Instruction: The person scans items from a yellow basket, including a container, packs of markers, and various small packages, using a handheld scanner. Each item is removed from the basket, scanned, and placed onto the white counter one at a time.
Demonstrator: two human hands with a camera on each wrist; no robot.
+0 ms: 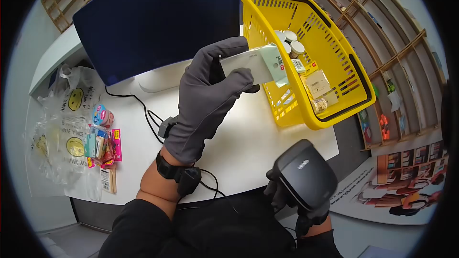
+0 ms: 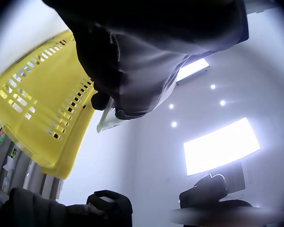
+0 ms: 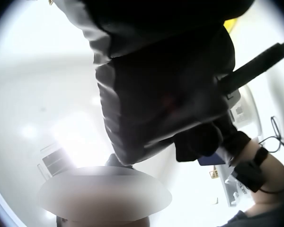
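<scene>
My left hand [image 1: 210,95], in a grey glove, pinches a flat clear package [image 1: 248,64] with a pale green printed end [image 1: 274,64] between thumb and fingers. The package reaches the near side of the yellow basket [image 1: 306,123]. In the left wrist view, a corner of the package [image 2: 106,122] shows beside the gloved left hand [image 2: 137,71]. My gloved right hand [image 1: 282,198] grips a dark scanner-like device [image 1: 306,174] low at the right, its broad head hiding part of the hand. The right wrist view shows the dark right glove [image 3: 161,85] close up.
Inside the basket lie several white-lidded jars [image 1: 296,48] and small packages [image 1: 317,83]. A dark monitor [image 1: 158,24] stands at the back of the white table [image 1: 239,162]. Plastic bags [image 1: 62,129] and small packaged goods [image 1: 103,143] lie at the left. Black cables [image 1: 136,96] cross the table.
</scene>
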